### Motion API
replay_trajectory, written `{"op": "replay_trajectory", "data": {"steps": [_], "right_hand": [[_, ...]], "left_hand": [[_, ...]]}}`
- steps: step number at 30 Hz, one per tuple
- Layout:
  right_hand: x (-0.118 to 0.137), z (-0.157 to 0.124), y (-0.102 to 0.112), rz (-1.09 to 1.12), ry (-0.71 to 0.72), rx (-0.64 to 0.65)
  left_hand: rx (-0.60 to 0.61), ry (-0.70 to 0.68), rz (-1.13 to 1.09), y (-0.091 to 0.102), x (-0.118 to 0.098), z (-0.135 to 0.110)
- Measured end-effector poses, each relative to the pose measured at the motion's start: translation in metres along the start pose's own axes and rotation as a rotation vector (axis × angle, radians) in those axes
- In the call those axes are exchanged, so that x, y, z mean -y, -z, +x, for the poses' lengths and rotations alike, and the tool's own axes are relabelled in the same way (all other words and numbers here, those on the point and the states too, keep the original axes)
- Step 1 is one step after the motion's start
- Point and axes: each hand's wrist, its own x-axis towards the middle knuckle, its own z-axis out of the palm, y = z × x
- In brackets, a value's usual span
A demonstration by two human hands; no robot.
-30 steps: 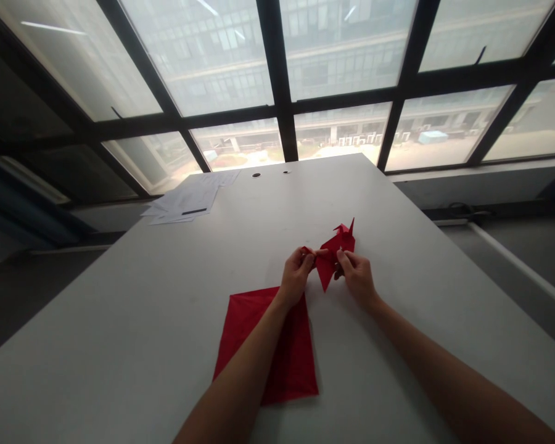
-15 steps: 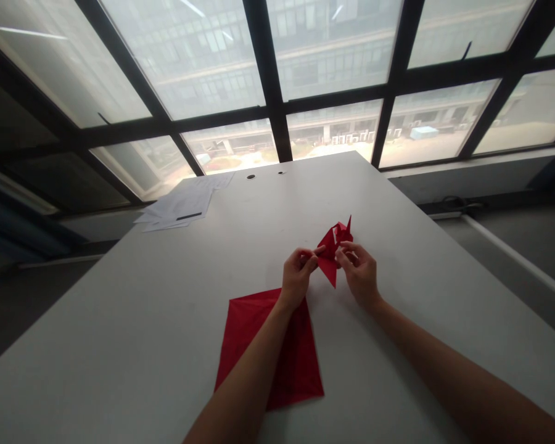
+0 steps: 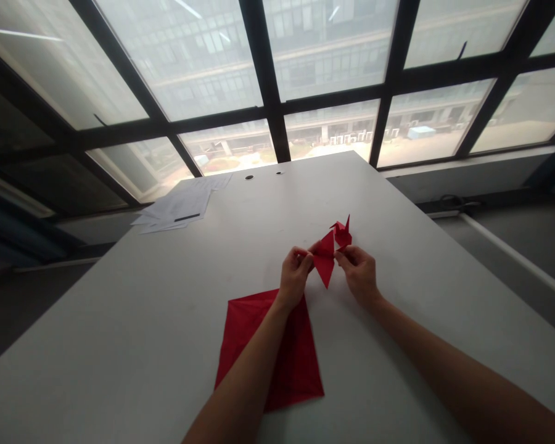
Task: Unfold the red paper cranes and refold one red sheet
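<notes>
Red paper items: three, made up of one folded piece, one finished-looking figure and one flat sheet.
Folded red piece (image 3: 324, 266): one, held between the two hands above the near-middle part of the table, its two flaps spread, one pointing away from the person and one toward.
Hands: two, both the person's own.
Left hand (image 3: 295, 274): thumb and fingers pinched narrow on the left end of the folded red piece, which they partly cover.
Right hand (image 3: 361, 272): thumb and forefinger nearly together, pinching the piece's right tip; the other fingers are mostly hidden.
Red figure (image 3: 343, 234): one, with pointed ends sticking up, standing just beyond the right hand; whether the held piece touches it cannot be told.
Red sheet (image 3: 243, 336): one, lying flat nearer the person; the left forearm crosses over it and blocks part from view.
White table (image 3: 134, 320): one, under everything.
Papers (image 3: 178, 202): several overlapping at the far left, too merged to count.
Dark strip (image 3: 187, 217): one, lying on the papers.
Round holes: two, near the far edge.
Windows (image 3: 333, 55): many dark-framed panes beyond the table, a building showing through.
</notes>
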Motion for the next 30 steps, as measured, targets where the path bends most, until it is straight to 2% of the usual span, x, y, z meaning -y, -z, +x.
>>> {"op": "replay_trajectory", "data": {"steps": [5, 11, 17, 23, 30], "right_hand": [[0.002, -0.001, -0.001, 0.035, 0.042, 0.002], [0.003, -0.004, -0.004, 0.113, 0.036, 0.031], [0.003, -0.005, -0.003, 0.134, 0.057, 0.036], [0.001, -0.004, -0.002, 0.136, 0.060, 0.058], [0.000, -0.004, -0.002, 0.216, -0.004, 0.118]], "left_hand": [[-0.103, -0.031, -0.139, 0.000, 0.003, 0.007], [-0.100, 0.120, -0.313, 0.003, 0.005, 0.011], [-0.115, 0.193, -0.347, 0.003, 0.004, 0.010], [-0.179, 0.259, -0.352, 0.005, 0.008, 0.013], [-0.226, 0.216, -0.375, 0.010, 0.009, 0.013]]}}
